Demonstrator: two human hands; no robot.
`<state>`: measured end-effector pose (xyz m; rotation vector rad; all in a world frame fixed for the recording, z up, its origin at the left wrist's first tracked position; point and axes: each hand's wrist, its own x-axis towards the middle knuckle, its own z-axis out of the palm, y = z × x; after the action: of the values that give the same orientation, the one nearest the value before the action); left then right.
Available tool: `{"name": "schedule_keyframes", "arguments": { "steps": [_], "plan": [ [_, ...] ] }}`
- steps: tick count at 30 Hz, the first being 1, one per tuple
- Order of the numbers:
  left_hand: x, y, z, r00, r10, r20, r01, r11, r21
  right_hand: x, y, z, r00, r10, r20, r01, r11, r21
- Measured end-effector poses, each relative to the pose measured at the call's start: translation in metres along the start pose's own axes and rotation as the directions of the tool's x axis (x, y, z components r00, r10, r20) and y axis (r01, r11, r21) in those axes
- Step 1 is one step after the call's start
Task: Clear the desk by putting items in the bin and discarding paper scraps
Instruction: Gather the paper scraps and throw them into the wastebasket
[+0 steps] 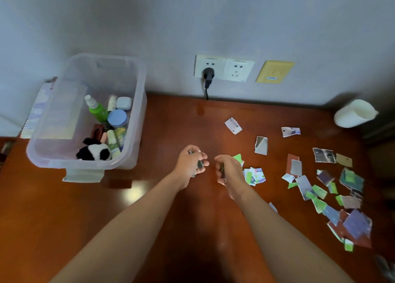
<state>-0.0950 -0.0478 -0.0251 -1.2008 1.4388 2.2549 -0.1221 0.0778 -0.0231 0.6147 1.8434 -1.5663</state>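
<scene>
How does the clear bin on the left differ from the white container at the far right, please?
The clear bin is see-through and rectangular; the white container is opaque and round. The clear bin holds a green spray bottle and a panda toy; nothing shows inside the white container. Both are open-topped.

— Where's open room on the desk (181, 120)?
— Bare wood between the bin (140, 86), left, and the paper scraps (350, 179), right; also the near left.
— Obstacles?
— Scraps scattered right, a white cup (352, 113) in the far right corner, a cord (206, 91) hanging at the back wall.
</scene>
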Motion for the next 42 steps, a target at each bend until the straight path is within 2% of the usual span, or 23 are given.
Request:
{"name": "schedule_keyframes", "arguments": {
  "steps": [4, 7, 10, 13, 20, 27, 33, 35, 36, 38, 39, 42],
  "plan": [
    [0.000, 0.000, 0.025, 0.984, -0.068, 0.167, 0.084, 0.992, -0.089, 0.009, 0.005, -0.031, 0.988, -0.086, -0.127, 0.076, 0.994, -0.080],
    [0.002, -0.002, 0.039, 0.959, -0.092, 0.269, 0.125, 0.986, -0.110, 0.020, 0.009, -0.050, 0.947, -0.221, -0.234, 0.157, 0.952, -0.262],
    [0.003, -0.004, 0.051, 0.961, -0.100, 0.257, 0.122, 0.990, -0.071, 0.033, 0.009, -0.064, 0.925, -0.321, -0.201, 0.166, 0.821, -0.547],
    [0.008, -0.008, 0.058, 0.968, -0.117, 0.224, 0.134, 0.989, -0.064, 0.045, 0.005, -0.071, 0.938, -0.319, -0.135, 0.131, 0.687, -0.715],
    [0.020, -0.010, 0.061, 0.966, -0.207, 0.156, 0.216, 0.976, -0.040, 0.059, -0.006, -0.070, 0.959, -0.274, -0.074, 0.093, 0.552, -0.829],
    [0.029, -0.014, 0.067, 0.981, -0.190, 0.034, 0.189, 0.981, 0.048, 0.063, -0.008, -0.069, 0.970, -0.232, -0.072, 0.080, 0.585, -0.807],
    [0.032, -0.020, 0.066, 0.986, -0.168, 0.015, 0.166, 0.983, 0.082, 0.063, -0.007, -0.068, 0.968, -0.250, -0.040, 0.107, 0.548, -0.830],
    [0.032, -0.021, 0.067, 0.985, -0.171, 0.024, 0.168, 0.983, 0.080, 0.060, -0.004, -0.070, 0.963, -0.267, -0.044, 0.133, 0.609, -0.782],
    [0.032, -0.021, 0.068, 0.985, -0.169, 0.036, 0.166, 0.983, 0.073, 0.058, -0.004, -0.072, 0.961, -0.270, -0.064, 0.149, 0.698, -0.701],
    [0.032, -0.023, 0.071, 0.984, -0.164, 0.064, 0.160, 0.985, 0.066, 0.051, -0.009, -0.075, 0.970, -0.213, -0.114, 0.150, 0.901, -0.408],
    [0.032, -0.023, 0.074, 0.984, -0.160, 0.074, 0.155, 0.986, 0.062, 0.047, -0.013, -0.078, 0.981, -0.146, -0.126, 0.112, 0.963, -0.243],
    [0.033, -0.023, 0.082, 0.985, -0.150, 0.089, 0.146, 0.988, 0.044, 0.039, -0.023, -0.088, 0.994, 0.062, -0.085, -0.055, 0.995, 0.080]
  ]
}}
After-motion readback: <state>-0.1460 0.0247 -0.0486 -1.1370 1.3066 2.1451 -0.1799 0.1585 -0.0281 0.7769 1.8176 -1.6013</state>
